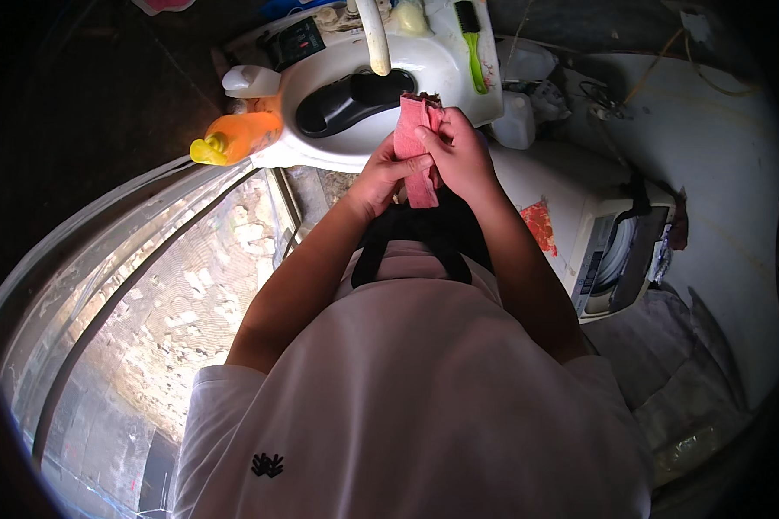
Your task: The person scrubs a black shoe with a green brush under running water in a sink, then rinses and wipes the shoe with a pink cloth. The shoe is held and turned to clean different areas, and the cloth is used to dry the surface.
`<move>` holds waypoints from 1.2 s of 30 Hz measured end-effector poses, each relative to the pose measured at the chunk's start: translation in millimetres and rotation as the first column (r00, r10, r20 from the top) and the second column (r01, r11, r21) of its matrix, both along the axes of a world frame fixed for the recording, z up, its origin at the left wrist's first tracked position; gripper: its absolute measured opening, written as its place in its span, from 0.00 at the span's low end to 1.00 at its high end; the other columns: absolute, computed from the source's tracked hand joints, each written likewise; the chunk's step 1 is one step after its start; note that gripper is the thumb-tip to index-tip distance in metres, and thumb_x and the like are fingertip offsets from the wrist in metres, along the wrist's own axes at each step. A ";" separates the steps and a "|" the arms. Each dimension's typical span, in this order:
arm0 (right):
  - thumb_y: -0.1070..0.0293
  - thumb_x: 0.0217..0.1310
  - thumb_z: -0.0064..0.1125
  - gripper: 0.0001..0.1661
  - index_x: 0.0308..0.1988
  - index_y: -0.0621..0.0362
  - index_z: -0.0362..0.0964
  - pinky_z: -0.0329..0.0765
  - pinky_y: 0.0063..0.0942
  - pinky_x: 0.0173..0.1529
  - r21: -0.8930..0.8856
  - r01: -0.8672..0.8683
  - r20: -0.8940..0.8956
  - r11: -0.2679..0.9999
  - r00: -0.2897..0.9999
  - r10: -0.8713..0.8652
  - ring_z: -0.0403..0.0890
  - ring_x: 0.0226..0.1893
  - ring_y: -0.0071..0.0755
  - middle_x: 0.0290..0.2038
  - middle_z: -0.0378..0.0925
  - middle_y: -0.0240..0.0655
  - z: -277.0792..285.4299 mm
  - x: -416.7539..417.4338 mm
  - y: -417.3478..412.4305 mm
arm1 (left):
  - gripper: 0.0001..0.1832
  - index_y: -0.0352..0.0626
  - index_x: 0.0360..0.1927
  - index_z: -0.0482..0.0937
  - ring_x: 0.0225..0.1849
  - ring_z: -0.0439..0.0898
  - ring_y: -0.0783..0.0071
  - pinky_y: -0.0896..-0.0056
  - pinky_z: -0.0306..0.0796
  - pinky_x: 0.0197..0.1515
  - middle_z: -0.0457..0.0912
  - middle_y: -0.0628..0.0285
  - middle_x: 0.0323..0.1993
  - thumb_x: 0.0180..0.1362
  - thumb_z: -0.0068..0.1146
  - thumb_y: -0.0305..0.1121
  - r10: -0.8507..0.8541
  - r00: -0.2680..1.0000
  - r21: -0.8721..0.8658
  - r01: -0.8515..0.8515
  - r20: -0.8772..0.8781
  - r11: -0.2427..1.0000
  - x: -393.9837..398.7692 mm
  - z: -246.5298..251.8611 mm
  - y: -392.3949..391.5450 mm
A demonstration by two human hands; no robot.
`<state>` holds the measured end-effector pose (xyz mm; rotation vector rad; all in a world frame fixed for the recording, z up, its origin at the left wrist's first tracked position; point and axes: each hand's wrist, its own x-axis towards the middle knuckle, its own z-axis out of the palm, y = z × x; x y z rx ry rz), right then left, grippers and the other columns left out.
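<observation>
Both my hands grip a folded pink cloth [417, 139] just in front of the near rim of a white washbasin [457, 58]. My left hand [387, 175] pinches its lower left side with the thumb on top. My right hand [456, 152] holds its right side, thumb lying across the folds. The cloth's far end looks dark and frayed. Behind the cloth, a black shoe-shaped object [344, 105] lies in the basin under a pale faucet [374, 39]; it may be a sole or slipper.
An orange bottle with a yellow cap [237, 137] and a white bottle [252, 81] are at the basin's left. A green-handled brush [472, 55] lies on its right rim. A plastic jug [514, 120] and a washing machine [607, 256] stand to the right.
</observation>
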<state>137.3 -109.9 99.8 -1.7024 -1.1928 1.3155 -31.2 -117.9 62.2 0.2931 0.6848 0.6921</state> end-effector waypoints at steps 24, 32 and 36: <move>0.64 0.77 0.66 0.21 0.62 0.62 0.77 0.80 0.32 0.61 -0.327 0.230 -0.696 0.917 0.598 -0.398 0.85 0.55 0.29 0.56 0.85 0.36 -42.9 21.8 -1.8 | 0.27 0.32 0.64 0.80 0.51 0.91 0.63 0.61 0.84 0.59 0.90 0.56 0.53 0.65 0.75 0.29 -0.261 0.953 -0.083 0.250 -0.156 0.965 -9.9 -4.0 13.0; 0.50 0.84 0.51 0.35 0.75 0.64 0.63 0.81 0.47 0.67 -0.376 0.109 -0.662 0.920 0.663 -0.349 0.82 0.64 0.46 0.65 0.81 0.50 -42.1 16.0 9.4 | 0.27 0.33 0.64 0.81 0.55 0.89 0.68 0.63 0.82 0.61 0.89 0.57 0.55 0.67 0.76 0.37 -0.222 0.969 -0.154 0.204 -0.111 0.967 2.0 -9.5 2.1; 0.45 0.84 0.48 0.37 0.75 0.61 0.63 0.81 0.48 0.67 -0.337 0.244 -0.732 0.909 0.539 -0.416 0.83 0.62 0.48 0.66 0.80 0.49 -67.2 30.7 14.0 | 0.34 0.37 0.68 0.79 0.61 0.86 0.65 0.62 0.79 0.66 0.87 0.58 0.58 0.69 0.72 0.52 -0.410 0.869 -0.016 0.422 -0.277 0.906 -13.8 -16.2 29.0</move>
